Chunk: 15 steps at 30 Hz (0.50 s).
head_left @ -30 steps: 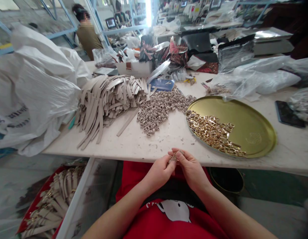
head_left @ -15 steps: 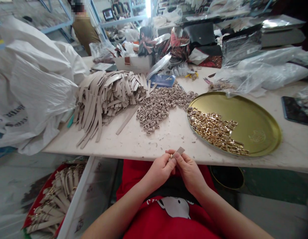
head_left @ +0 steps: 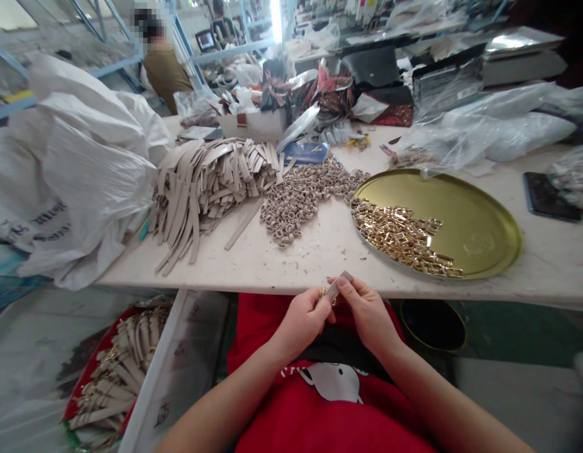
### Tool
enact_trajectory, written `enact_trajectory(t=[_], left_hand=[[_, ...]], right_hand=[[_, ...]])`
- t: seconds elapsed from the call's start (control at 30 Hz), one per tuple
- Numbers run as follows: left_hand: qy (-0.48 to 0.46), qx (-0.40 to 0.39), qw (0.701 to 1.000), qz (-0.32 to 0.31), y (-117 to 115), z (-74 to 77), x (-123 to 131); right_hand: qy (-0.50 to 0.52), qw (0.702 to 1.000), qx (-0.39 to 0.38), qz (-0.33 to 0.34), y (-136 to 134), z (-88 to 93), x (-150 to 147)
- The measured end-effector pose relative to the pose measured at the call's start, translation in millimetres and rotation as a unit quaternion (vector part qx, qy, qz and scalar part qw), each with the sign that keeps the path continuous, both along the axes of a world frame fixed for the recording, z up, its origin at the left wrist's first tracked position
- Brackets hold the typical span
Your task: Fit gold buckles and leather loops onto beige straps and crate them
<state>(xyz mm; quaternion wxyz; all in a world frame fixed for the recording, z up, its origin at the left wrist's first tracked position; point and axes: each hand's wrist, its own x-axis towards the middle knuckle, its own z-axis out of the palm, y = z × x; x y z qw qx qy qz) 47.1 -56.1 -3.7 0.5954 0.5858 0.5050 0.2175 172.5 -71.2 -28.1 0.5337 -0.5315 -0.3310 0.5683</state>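
Observation:
My left hand [head_left: 303, 321] and my right hand [head_left: 369, 314] are held together just below the front edge of the white table [head_left: 314, 267], over my red shirt. Both pinch a short beige leather strip [head_left: 342, 283], and a small gold metal buckle [head_left: 327, 293] shows at its lower end, mostly hidden by my fingers. Beyond my hands, a heap of beige leather straps [head_left: 210, 185] and a scatter of small beige loops [head_left: 291, 204] lie on the table. Gold buckles [head_left: 399, 236] cover part of a round brass tray [head_left: 484, 229].
A red-lined bin [head_left: 116, 371] of finished straps with gold hardware stands low at my left. Large white sacks [head_left: 83, 157] bulge at the table's left, and plastic bags [head_left: 489, 132] and a phone [head_left: 550, 196] lie at the far right. A co-worker [head_left: 163, 75] stands beyond.
The leather strip now sticks up and to the right from my fingers, showing more than a second ago. The view has tilted slightly, and the table edge sits higher in the picture.

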Motion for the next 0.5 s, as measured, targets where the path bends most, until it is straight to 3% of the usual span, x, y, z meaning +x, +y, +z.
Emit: enact_trajectory(t=[0.17, 0.23, 0.4, 0.5], left_hand=[[-0.001, 0.026, 1.0, 0.014, -3.8, -1.6, -3.1], [-0.002, 0.029, 0.999, 0.014, -5.2, -0.3, -4.2], [-0.002, 0.024, 1.0, 0.011, -7.5, 3.3, -5.7], [0.003, 0.017, 0.999, 0.035, -8.8, -1.2, -5.5]], right_hand=[[-0.158, 0.984, 0.086, -0.006, -9.8, 0.0, 1.9], [-0.144, 0.986, 0.077, 0.008, -11.6, -2.2, 3.3], [-0.001, 0.997, -0.005, 0.079, -10.2, -3.6, 6.5], [-0.048, 0.997, 0.015, 0.067, -9.8, -1.5, 4.7]])
